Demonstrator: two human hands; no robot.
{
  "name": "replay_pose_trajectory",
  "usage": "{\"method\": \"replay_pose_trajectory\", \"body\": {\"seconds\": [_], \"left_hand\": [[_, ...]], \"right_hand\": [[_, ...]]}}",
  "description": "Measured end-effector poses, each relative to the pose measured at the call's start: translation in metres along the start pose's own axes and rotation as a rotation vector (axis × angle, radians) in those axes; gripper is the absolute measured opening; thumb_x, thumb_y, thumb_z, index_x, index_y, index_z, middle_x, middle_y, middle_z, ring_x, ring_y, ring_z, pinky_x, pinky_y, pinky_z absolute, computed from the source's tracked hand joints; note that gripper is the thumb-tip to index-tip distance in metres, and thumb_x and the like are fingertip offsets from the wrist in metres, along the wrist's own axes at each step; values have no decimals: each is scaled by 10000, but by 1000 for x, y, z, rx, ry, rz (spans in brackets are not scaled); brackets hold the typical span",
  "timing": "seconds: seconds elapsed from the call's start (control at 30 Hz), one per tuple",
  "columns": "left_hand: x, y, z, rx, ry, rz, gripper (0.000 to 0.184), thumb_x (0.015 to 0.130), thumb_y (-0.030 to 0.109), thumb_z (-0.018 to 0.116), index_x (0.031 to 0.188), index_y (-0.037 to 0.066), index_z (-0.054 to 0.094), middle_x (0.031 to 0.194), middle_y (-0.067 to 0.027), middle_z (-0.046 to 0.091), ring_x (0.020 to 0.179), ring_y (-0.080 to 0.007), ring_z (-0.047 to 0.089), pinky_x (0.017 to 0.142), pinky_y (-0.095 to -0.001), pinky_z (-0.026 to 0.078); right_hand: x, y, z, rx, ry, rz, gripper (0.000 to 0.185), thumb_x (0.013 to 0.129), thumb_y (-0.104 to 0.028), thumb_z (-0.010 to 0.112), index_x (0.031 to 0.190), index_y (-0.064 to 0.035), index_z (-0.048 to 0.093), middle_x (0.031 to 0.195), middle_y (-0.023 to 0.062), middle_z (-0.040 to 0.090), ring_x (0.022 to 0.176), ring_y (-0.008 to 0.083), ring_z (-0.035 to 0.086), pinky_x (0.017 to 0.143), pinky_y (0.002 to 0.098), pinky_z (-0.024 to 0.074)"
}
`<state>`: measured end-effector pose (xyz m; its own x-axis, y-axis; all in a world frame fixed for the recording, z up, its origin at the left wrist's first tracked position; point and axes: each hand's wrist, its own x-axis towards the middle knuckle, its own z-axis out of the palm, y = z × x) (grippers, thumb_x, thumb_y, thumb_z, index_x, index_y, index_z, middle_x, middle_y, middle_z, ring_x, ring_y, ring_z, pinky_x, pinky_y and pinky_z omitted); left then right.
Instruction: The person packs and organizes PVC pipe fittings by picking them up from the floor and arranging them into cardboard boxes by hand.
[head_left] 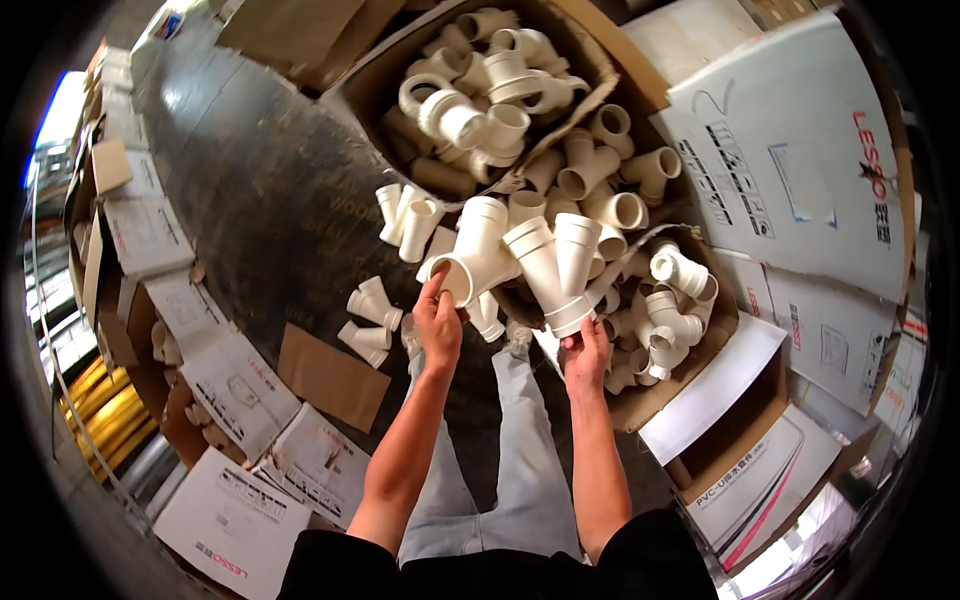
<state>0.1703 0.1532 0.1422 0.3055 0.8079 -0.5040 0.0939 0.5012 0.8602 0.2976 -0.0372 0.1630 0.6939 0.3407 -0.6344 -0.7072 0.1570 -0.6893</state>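
Note:
My left hand (pixel 438 318) grips the rim of a large white pipe tee (pixel 478 250), its open end facing me. In my right hand (pixel 584 352) is the lower end of a white Y-shaped pipe fitting (pixel 545 265), its two branches pointing up and away. The two fittings are side by side, close together. Behind them lies a heap of white pipe fittings (pixel 590 165). Just right of my right hand is an open carton of smaller fittings (pixel 660 315).
A carton full of fittings (pixel 490 90) stands ahead. Loose Y-fittings (pixel 368 318) and a flat cardboard piece (pixel 330 375) lie on the dark floor (pixel 260 190) at left. Printed cartons (pixel 240 385) line the left; large white cartons (pixel 790 150) stand at right.

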Motion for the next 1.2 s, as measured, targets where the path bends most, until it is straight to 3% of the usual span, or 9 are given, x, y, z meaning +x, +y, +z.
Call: {"method": "replay_pose_trajectory", "body": {"seconds": [0.17,0.33,0.43,0.63,0.67,0.83,0.93,1.0,1.2], "left_hand": [[18,-2,78,37,-248,23,337,1009,37,378,1309,27,533,909,-85,634,641,-112,604,603,-252,504],[44,7,156,-105,-225,79,374,951,-58,407,1301,74,430,1130,-140,587,709,-178,637,608,-296,539],[66,-3,187,-152,-238,4,479,919,-51,442,1360,105,340,1166,-170,595,753,-235,632,678,-356,556],[121,-55,245,-377,-127,-278,496,935,-52,531,1298,195,299,1061,-179,575,714,-253,623,618,-355,547],[128,-63,251,-400,-56,-367,501,931,-58,532,1290,203,301,1042,-184,571,711,-256,619,604,-354,545],[146,-90,259,-441,39,-421,527,906,-89,530,1285,197,301,1088,-204,546,760,-273,619,602,-365,565],[150,-96,258,-418,100,-386,508,944,-63,515,1333,180,297,1191,-217,520,872,-296,634,662,-387,590],[152,-95,257,-441,32,-388,468,999,-1,488,1396,141,286,1281,-213,494,990,-321,632,767,-426,596],[129,-95,255,-396,33,-404,418,1035,72,475,1417,91,308,1269,-191,534,1020,-329,629,865,-460,567]], "right_hand": [[23,-30,-31,101,167,-103,195,1044,-265,575,1075,-73,567,822,4,555,694,116,496,656,270,420],[48,-65,-50,153,256,-207,171,1048,-258,573,1008,-94,545,795,-1,538,675,119,487,653,282,416],[72,-77,-67,124,301,-265,171,1051,-243,568,1008,-80,537,794,2,543,668,114,487,650,276,416],[146,-91,-78,77,437,-208,190,1042,-258,582,1041,-68,564,822,4,589,644,103,523,596,262,419],[164,-86,-84,63,423,-214,201,1044,-267,578,1039,-67,564,802,10,588,627,104,520,596,270,421],[211,-102,-78,92,453,-86,227,1047,-281,562,1030,-55,552,809,50,634,645,132,598,601,280,471],[230,-111,-79,52,446,-48,245,1052,-286,549,1040,-41,548,836,64,653,668,145,633,615,291,500],[242,-115,-78,49,455,-27,249,1049,-279,554,1050,-30,552,846,67,653,668,147,640,611,289,521],[275,-112,-82,82,449,61,249,1048,-267,556,1041,-18,562,872,74,648,686,160,652,605,273,549]]}}
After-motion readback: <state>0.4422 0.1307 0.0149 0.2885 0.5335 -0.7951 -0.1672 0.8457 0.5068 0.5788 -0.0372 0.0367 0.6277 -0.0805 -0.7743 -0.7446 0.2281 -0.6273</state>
